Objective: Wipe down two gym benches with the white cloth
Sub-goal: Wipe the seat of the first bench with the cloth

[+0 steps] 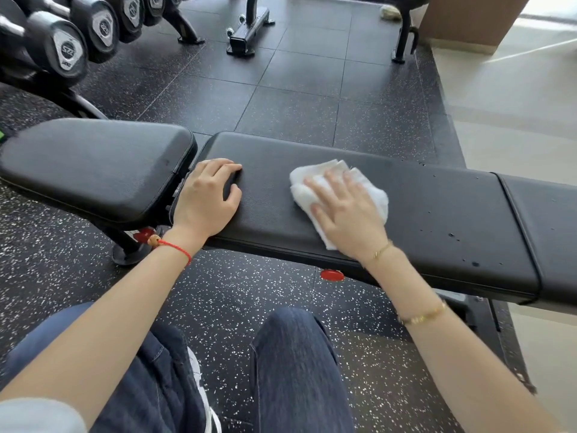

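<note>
**Black Padded Bench: Wiping**

White cloth (338, 195) lies on the long pad of the black bench (437, 220). My right hand (346, 210) presses it flat, fingers spread. My left hand (207, 195) rests loosely curled at the pad's end. Dumbbell (67, 51) end-cap writing is unreadable.

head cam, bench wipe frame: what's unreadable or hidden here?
- Head view: the bench runs off the right edge, so its far end is unseen.
- Cloth: the part under the right hand is hidden.
- Left hand: fingertips curl over the pad end, out of sight.
- Dumbbells: cut by the top and left edges; markings too blurred to read.
- Pale object on the floor at the top: too small to identify.
</note>
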